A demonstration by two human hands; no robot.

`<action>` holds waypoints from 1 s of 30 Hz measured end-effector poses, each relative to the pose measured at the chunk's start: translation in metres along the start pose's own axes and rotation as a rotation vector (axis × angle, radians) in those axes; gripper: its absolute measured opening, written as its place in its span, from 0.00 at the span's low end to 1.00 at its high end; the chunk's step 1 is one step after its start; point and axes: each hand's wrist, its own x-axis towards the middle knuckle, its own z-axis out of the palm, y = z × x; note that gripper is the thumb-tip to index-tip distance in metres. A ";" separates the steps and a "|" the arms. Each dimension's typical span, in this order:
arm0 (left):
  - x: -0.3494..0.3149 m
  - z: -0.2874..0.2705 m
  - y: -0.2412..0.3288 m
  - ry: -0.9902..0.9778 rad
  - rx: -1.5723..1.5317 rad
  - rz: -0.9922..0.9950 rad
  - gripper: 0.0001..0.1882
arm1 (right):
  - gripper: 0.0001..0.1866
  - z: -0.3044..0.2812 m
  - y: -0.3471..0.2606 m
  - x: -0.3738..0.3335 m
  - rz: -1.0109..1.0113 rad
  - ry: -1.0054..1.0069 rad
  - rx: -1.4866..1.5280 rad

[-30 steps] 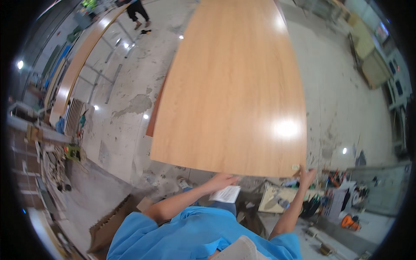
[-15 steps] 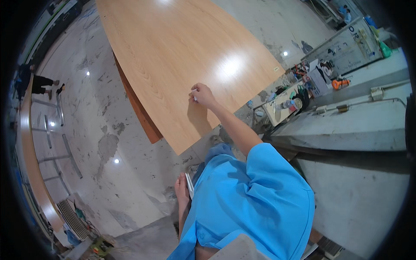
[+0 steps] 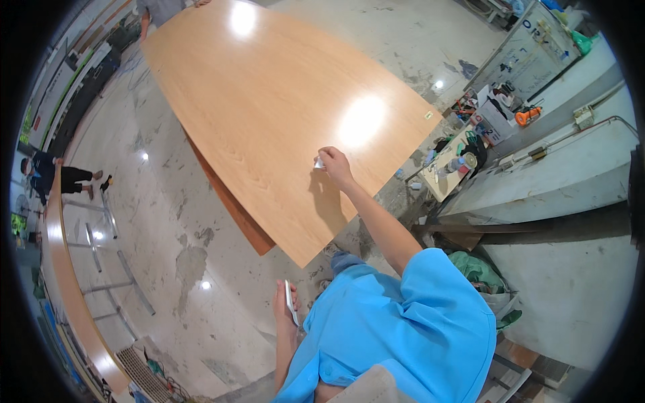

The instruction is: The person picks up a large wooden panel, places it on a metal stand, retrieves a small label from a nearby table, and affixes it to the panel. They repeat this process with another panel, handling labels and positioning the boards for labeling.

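Note:
A large wood-grain board (image 3: 269,127) fills the middle of the view, with a darker reddish-brown board (image 3: 228,201) showing below its left edge. Over the near part of the top board, my right hand (image 3: 336,166) pinches a small whitish piece (image 3: 318,162), perhaps a label or scrap, and casts a shadow on the surface. At my left side, beside my blue shirt, my left hand (image 3: 281,305) grips a thin white flat object (image 3: 291,302), seen nearly edge-on, whose kind I cannot make out. A small pale label (image 3: 428,115) sticks to the board's right corner.
One person (image 3: 161,10) stands at the board's far end, another (image 3: 50,176) by a long wooden panel (image 3: 67,282) on metal legs at left. A small table (image 3: 443,171) with bottles and tools, and a whitish ledge (image 3: 551,181), are at right.
The view has shifted, showing more of the far end and a person there. My left hand has come up with the white object, and my right hand sits slightly further right.

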 end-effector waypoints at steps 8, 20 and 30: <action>0.066 0.086 0.059 0.050 0.207 0.371 0.20 | 0.19 -0.022 -0.037 -0.056 -0.120 -0.090 -0.260; 0.135 0.084 0.138 0.321 0.421 0.726 0.19 | 0.21 0.033 0.022 0.018 0.075 -0.281 -0.175; -0.018 -0.356 0.042 0.481 -0.090 0.309 0.16 | 0.27 0.238 0.012 -0.010 0.014 -0.141 -0.853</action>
